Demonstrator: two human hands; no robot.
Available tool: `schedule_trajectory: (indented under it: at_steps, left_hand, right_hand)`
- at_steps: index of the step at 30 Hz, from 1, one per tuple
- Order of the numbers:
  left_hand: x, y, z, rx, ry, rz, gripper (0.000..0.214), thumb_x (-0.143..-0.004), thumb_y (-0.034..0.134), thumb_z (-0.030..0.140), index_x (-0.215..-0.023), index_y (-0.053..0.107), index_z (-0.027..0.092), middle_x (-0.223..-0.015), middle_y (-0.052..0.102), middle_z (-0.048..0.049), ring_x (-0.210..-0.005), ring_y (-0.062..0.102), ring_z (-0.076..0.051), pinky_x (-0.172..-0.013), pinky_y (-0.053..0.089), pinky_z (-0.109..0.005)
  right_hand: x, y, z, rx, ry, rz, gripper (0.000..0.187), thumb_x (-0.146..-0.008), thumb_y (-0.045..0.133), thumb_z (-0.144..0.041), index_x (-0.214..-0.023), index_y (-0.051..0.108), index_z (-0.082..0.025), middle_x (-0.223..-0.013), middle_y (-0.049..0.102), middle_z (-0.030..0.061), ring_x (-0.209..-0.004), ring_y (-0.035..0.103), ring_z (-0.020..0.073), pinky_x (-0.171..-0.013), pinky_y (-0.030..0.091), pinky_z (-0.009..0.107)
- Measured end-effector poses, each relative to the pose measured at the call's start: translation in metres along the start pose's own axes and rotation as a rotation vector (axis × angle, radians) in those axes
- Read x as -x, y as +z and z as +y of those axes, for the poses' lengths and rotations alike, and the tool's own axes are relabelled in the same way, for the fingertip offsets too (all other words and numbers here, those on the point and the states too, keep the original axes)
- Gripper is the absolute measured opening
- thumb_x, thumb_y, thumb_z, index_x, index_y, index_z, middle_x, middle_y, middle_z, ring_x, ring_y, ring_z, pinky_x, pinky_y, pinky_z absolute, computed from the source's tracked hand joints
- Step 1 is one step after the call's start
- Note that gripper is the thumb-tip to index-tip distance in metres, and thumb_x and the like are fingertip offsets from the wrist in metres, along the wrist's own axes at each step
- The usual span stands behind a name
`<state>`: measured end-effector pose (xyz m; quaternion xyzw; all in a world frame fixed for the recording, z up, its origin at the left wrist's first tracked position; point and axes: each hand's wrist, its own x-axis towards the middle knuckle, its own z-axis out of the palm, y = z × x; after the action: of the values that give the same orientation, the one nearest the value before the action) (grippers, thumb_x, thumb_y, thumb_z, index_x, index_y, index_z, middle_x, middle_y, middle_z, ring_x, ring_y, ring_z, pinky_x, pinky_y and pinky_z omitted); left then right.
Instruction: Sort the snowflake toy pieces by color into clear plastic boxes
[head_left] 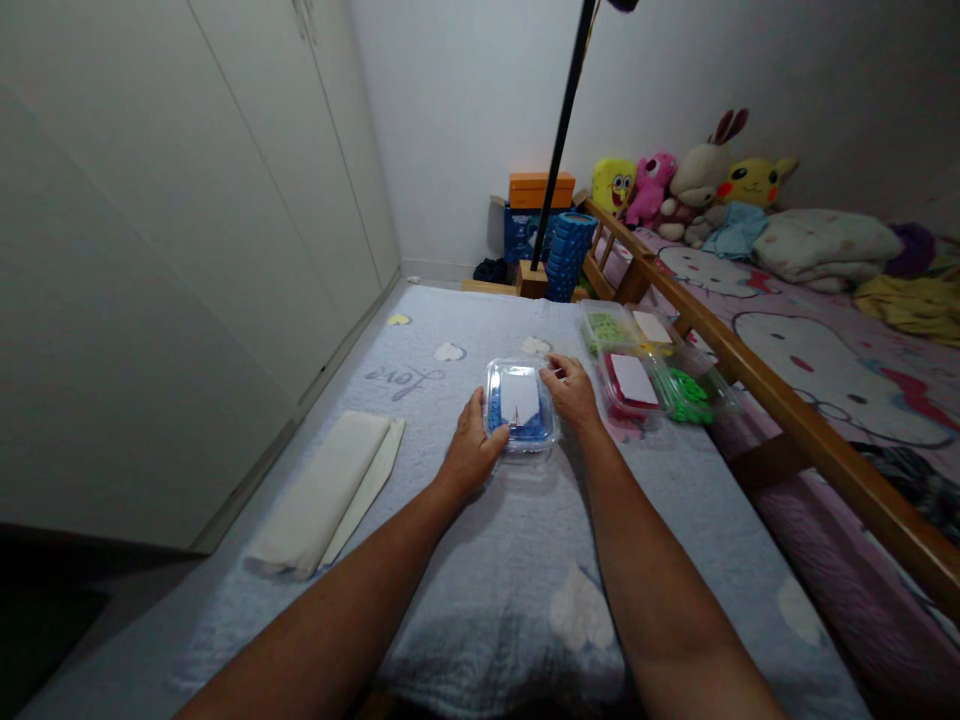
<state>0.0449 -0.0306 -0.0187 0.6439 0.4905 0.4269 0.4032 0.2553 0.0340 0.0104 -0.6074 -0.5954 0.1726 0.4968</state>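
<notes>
A clear plastic container [520, 405] with blue pieces and a white card inside sits in front of me on the cloth-covered table [450, 560]. My left hand [474, 440] grips its left side, the thumb over the near left corner. At the far right corner, my right hand [571, 388] has its fingers bent against the rim. Just right of that hand stands a similar container [631, 383] with red contents and a white card. Beside it is one with bright green pieces [688, 393]; behind are one with light green pieces [607, 328] and one with yellow pieces [655, 328].
A folded cream cloth [326, 490] lies on the left of the table. Along the right side runs a wooden bed rail [787, 400]. Past the far edge stand a black pole [561, 140] and a blue foam roller [568, 257]. White cupboard doors [172, 250] rise on the left.
</notes>
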Motion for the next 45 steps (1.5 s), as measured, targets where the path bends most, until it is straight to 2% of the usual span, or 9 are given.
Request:
schedule_trajectory:
  at_steps: [7, 14, 20, 24, 28, 34, 39, 42, 45]
  left_hand:
    - [-0.001, 0.001, -0.001, 0.029, 0.004, 0.020, 0.081, -0.084, 0.065, 0.040, -0.156, 0.039, 0.015, -0.161, 0.045, -0.0205, -0.152, 0.041, -0.035, -0.128, 0.026, -0.055]
    - [-0.001, 0.000, 0.002, 0.013, -0.008, -0.009, 0.084, -0.085, 0.064, 0.043, -0.158, 0.036, 0.011, -0.162, 0.043, -0.0236, -0.153, 0.039, -0.036, -0.128, 0.025, -0.055]
    - [0.000, 0.001, -0.001, 0.054, -0.052, 0.023, 0.089, -0.084, 0.068, 0.045, -0.160, 0.034, 0.014, -0.160, 0.046, -0.0228, -0.150, 0.043, -0.037, -0.126, 0.028, -0.055]
    - [0.000, 0.002, 0.000, 0.063, -0.025, 0.044, 0.082, -0.084, 0.068, 0.045, -0.155, 0.039, 0.015, -0.157, 0.049, -0.0209, -0.149, 0.045, -0.035, -0.125, 0.031, -0.053]
    - [0.000, 0.002, 0.002, 0.074, 0.049, 0.076, 0.072, -0.085, 0.067, 0.043, -0.148, 0.044, 0.016, -0.148, 0.055, -0.0181, -0.139, 0.052, -0.031, -0.121, 0.036, -0.051]
    - [0.001, -0.002, 0.006, 0.092, 0.067, 0.119, 0.058, -0.093, 0.057, 0.049, -0.141, 0.051, 0.017, -0.141, 0.058, -0.0169, -0.131, 0.056, -0.029, -0.109, 0.047, -0.046]
    - [0.000, -0.011, 0.015, -0.057, 0.013, 0.217, 0.039, -0.091, 0.059, 0.049, -0.113, 0.063, 0.018, -0.117, 0.066, -0.0122, -0.100, 0.064, -0.024, -0.094, 0.052, -0.041]
    - [-0.002, -0.016, 0.019, -0.217, -0.046, 0.152, 0.025, -0.084, 0.065, 0.045, -0.082, 0.062, 0.021, -0.088, 0.065, -0.0051, -0.078, 0.060, -0.020, -0.079, 0.049, -0.035]
    - [-0.003, -0.019, 0.021, -0.249, -0.103, 0.044, 0.033, -0.084, 0.062, 0.048, -0.065, 0.054, 0.022, -0.065, 0.055, 0.0006, -0.064, 0.052, -0.017, -0.065, 0.039, -0.030]
  right_hand:
    - [0.002, -0.002, -0.003, -0.012, -0.006, 0.005, 0.046, -0.084, 0.059, -0.040, -0.121, 0.075, -0.019, -0.104, 0.071, 0.0086, -0.093, 0.063, 0.0237, -0.094, 0.051, 0.040]
    - [0.001, -0.009, -0.010, 0.017, 0.014, -0.056, 0.058, -0.083, 0.060, -0.044, -0.133, 0.070, -0.017, -0.107, 0.073, 0.0097, -0.099, 0.066, 0.0262, -0.097, 0.051, 0.043]
    - [0.006, -0.017, -0.026, 0.041, -0.010, -0.131, 0.065, -0.082, 0.065, -0.037, -0.145, 0.061, -0.025, -0.110, 0.076, 0.0067, -0.107, 0.067, 0.0282, -0.102, 0.048, 0.045]
    - [0.011, -0.018, -0.037, 0.044, 0.009, -0.126, 0.076, -0.077, 0.068, -0.032, -0.151, 0.053, -0.026, -0.109, 0.077, 0.0059, -0.103, 0.068, 0.0288, -0.096, 0.051, 0.046]
    - [0.018, -0.021, -0.047, 0.013, 0.069, -0.075, 0.078, -0.073, 0.067, -0.031, -0.149, 0.052, -0.017, -0.095, 0.075, 0.0061, -0.091, 0.068, 0.0258, -0.087, 0.052, 0.040]
    - [0.036, -0.039, -0.053, -0.335, 0.223, -0.106, 0.078, -0.071, 0.068, -0.039, -0.144, 0.048, -0.017, -0.073, 0.063, -0.0065, -0.057, 0.055, 0.0135, -0.057, 0.042, 0.027]
    - [0.047, -0.065, -0.037, -0.530, 0.327, 0.075, 0.068, -0.063, 0.077, -0.039, -0.124, 0.054, -0.021, -0.064, 0.058, -0.0113, -0.045, 0.045, 0.0086, -0.045, 0.031, 0.022]
    - [0.055, -0.074, -0.027, -0.593, 0.382, 0.101, 0.059, -0.060, 0.080, -0.038, -0.111, 0.058, -0.020, -0.063, 0.059, -0.0103, -0.044, 0.043, 0.0075, -0.042, 0.031, 0.021]
    - [0.064, -0.076, -0.024, -0.664, 0.454, 0.088, 0.056, -0.058, 0.082, -0.036, -0.108, 0.061, -0.020, -0.064, 0.063, -0.0080, -0.044, 0.045, 0.0073, -0.041, 0.032, 0.020]
